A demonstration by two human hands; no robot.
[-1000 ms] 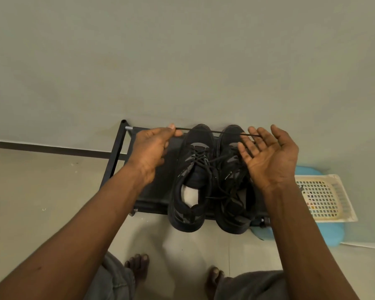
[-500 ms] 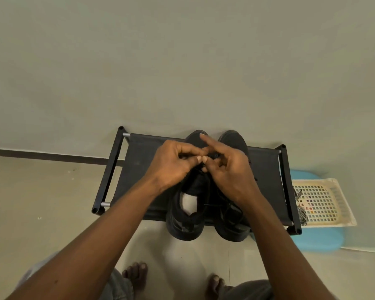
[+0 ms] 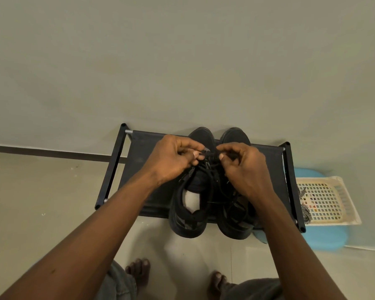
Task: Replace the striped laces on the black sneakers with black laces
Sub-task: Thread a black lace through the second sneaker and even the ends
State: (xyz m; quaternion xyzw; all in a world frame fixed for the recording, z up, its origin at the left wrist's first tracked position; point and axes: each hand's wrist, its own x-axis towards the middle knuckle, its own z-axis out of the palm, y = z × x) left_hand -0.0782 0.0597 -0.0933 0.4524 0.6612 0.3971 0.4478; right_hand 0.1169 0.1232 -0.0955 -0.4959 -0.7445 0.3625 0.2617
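The two black sneakers stand side by side on a low black rack against the wall, heels toward the person. Both hands meet over their laced fronts: the left hand and the right hand each pinch the black lace between curled fingers and thumb (fingertips almost touching). A striped lace lies beside a cream basket, right of the rack.

place: home entryway | evidence: shoe rack, plastic basket, tiled floor, bare feet
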